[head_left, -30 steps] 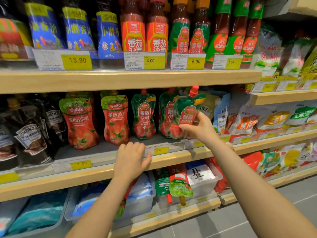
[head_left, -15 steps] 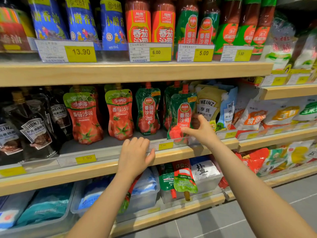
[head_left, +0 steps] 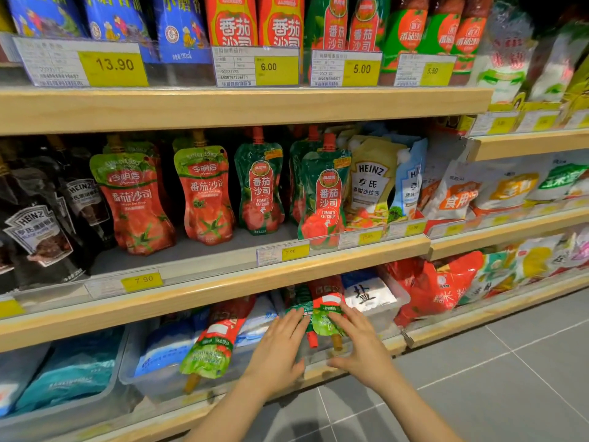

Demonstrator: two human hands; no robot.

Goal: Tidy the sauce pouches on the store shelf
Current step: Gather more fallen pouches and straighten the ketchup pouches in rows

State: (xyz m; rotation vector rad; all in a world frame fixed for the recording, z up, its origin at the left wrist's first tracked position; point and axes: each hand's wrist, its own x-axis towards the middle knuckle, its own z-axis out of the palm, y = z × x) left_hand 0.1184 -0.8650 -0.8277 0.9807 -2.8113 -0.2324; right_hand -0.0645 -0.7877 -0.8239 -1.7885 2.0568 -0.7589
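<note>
Landmark: middle shelf [head_left: 223,291], the wooden one with the 7.90 tags.

On it, far left: dark Heinz pouches [head_left: 35,231]. Right of those, two red ketchup pouches [head_left: 137,202], upright. Then a green ketchup pouch [head_left: 259,186], upright, set back from the front edge. Further right, another green ketchup pouch [head_left: 323,193] stands at the front rail, base touching the clear price strip, with one more of the same directly behind it. Right of that, a yellow Heinz salad-dressing pouch [head_left: 369,183].

Below the shelf, left of centre: a red-and-green pouch [head_left: 213,342] lies upside down, spout toward the floor, draped over a clear bin [head_left: 153,382].

Below the shelf, centre: two more pouches hang upside down side by side, a dark green one [head_left: 301,304] and a red-and-green one [head_left: 328,311], spouts down.

Left hand [head_left: 277,349]: open, fingers spread, fingertips touching the dark green pouch. No closed grip.
Right hand [head_left: 360,342]: open, fingers extended, fingertips on the lower edge of the red-and-green pouch beside it, thumb splayed below. Not clenched.

Just right of the hands, under the shelf: a salt bag [head_left: 366,295] in a clear bin.
</note>
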